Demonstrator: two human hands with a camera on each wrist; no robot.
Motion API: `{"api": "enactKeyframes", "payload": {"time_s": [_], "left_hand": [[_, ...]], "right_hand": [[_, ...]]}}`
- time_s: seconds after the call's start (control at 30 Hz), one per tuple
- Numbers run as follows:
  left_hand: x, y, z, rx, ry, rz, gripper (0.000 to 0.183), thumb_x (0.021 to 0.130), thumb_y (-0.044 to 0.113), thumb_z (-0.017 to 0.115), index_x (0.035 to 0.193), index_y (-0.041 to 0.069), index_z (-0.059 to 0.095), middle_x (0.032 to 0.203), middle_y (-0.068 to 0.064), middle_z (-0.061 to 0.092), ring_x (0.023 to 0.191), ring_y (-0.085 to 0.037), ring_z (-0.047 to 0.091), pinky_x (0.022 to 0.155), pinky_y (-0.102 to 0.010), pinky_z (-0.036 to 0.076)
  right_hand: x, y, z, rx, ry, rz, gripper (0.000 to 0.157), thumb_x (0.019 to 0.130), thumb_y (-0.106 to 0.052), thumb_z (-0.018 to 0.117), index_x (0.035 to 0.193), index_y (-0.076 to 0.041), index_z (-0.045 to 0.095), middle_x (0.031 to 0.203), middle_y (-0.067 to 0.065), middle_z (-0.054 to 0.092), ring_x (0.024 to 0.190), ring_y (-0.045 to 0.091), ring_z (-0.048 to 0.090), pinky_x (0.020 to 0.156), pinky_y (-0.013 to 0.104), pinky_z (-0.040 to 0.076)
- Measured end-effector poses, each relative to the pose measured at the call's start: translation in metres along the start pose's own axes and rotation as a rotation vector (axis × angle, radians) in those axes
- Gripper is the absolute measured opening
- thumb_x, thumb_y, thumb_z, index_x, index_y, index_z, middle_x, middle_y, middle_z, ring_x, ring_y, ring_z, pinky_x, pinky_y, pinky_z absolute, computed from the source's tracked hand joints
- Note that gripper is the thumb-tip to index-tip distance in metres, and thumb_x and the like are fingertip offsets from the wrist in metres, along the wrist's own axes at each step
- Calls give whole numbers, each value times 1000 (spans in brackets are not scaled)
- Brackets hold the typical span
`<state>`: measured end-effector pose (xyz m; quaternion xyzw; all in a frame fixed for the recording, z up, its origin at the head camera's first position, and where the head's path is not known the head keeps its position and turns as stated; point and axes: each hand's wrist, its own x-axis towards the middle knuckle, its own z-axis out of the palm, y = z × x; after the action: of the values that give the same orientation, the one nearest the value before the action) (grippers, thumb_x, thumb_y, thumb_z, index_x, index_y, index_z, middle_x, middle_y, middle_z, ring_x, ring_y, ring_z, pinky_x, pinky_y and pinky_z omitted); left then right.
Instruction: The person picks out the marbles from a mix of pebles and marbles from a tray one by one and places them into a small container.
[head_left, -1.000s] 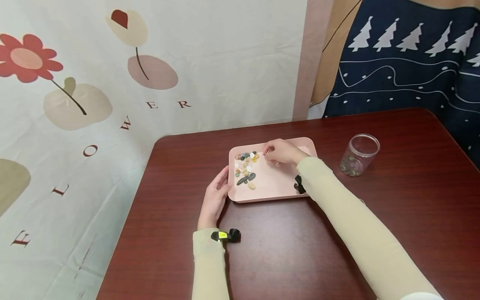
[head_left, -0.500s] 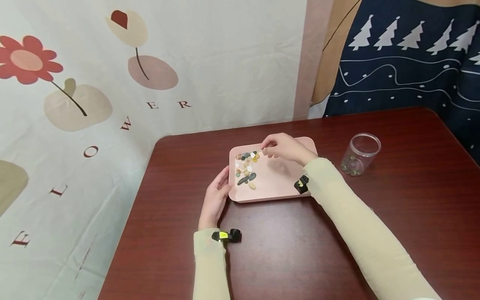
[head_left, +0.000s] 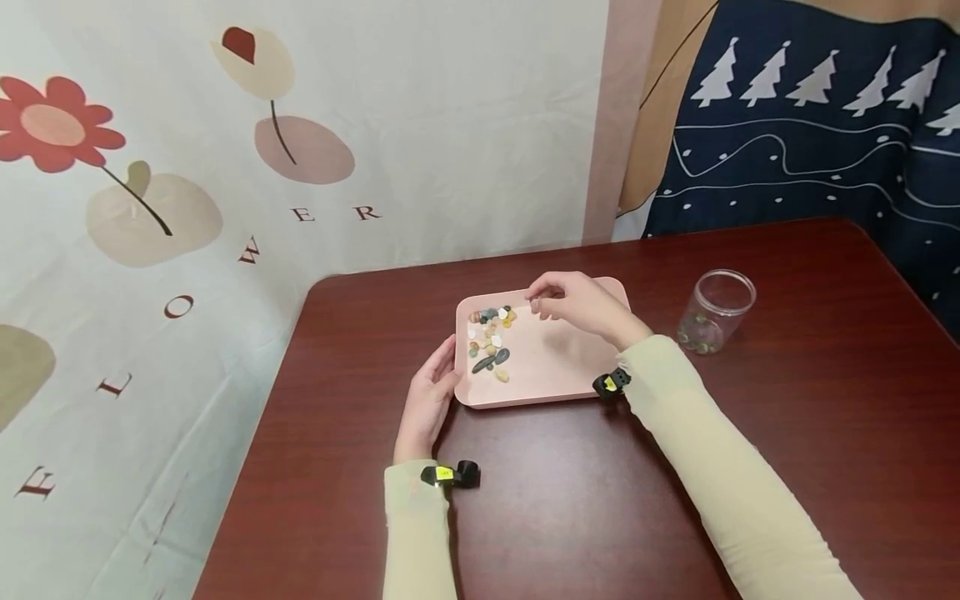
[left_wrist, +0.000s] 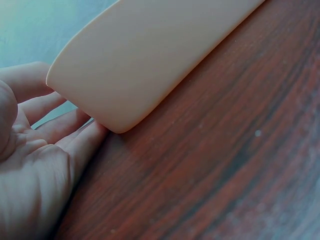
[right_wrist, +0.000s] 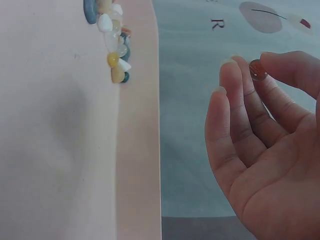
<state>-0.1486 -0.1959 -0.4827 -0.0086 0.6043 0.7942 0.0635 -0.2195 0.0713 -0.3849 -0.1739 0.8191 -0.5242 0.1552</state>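
Observation:
A pink tray [head_left: 555, 367] lies on the table, small stones [head_left: 491, 333] of mixed colours laid along its left side. My left hand [head_left: 426, 404] rests against the tray's left wall near the front corner. In the left wrist view its loosely extended fingers [left_wrist: 65, 125] reach along the outside of the tray, the thumb at the rim. Above the tray's back part, my right hand [head_left: 581, 310] pinches a small reddish-brown stone [right_wrist: 257, 70] between thumb and fingertips. The other fingers are gently bent in the right wrist view.
A clear jar [head_left: 716, 312] with greenish stones at its bottom stands right of the tray on the dark red table [head_left: 540, 500]. A pale flower-print cloth [head_left: 450, 125] hangs behind the table, with a navy tree-print cloth [head_left: 780, 158] at the right.
My right hand has risen from the tray floor, with a small stone now showing at its fingertips, and it has shifted slightly right. The left hand stays at the tray's side.

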Motion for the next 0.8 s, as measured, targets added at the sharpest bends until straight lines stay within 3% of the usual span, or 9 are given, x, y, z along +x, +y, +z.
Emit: {"api": "enactKeyframes", "payload": {"time_s": [0.4,0.53,0.8], "left_hand": [[0,0,0,-7,-8,1,54,87,-9,44,137,8,34,142,-6,30,128,-13,29,100,-25,30],[0,0,0,3,-11,18,53,87,-9,46,136,8,36,141,-5,32,128,-13,30,100,-26,30],[-1,0,1,3,-3,30,53,86,-8,46,136,8,37,140,-6,33,127,-12,31,99,-25,31]], "right_hand": [[-24,4,9,76,65,-85,17,82,-17,63,98,-14,62,87,4,62,78,17,59,73,32,49],[-31,5,10,106,88,-67,19,82,-20,65,98,-13,62,86,5,62,77,17,60,72,31,49],[-57,-13,10,178,114,-78,21,83,-13,63,99,1,60,85,14,61,79,30,60,71,33,50]]}}
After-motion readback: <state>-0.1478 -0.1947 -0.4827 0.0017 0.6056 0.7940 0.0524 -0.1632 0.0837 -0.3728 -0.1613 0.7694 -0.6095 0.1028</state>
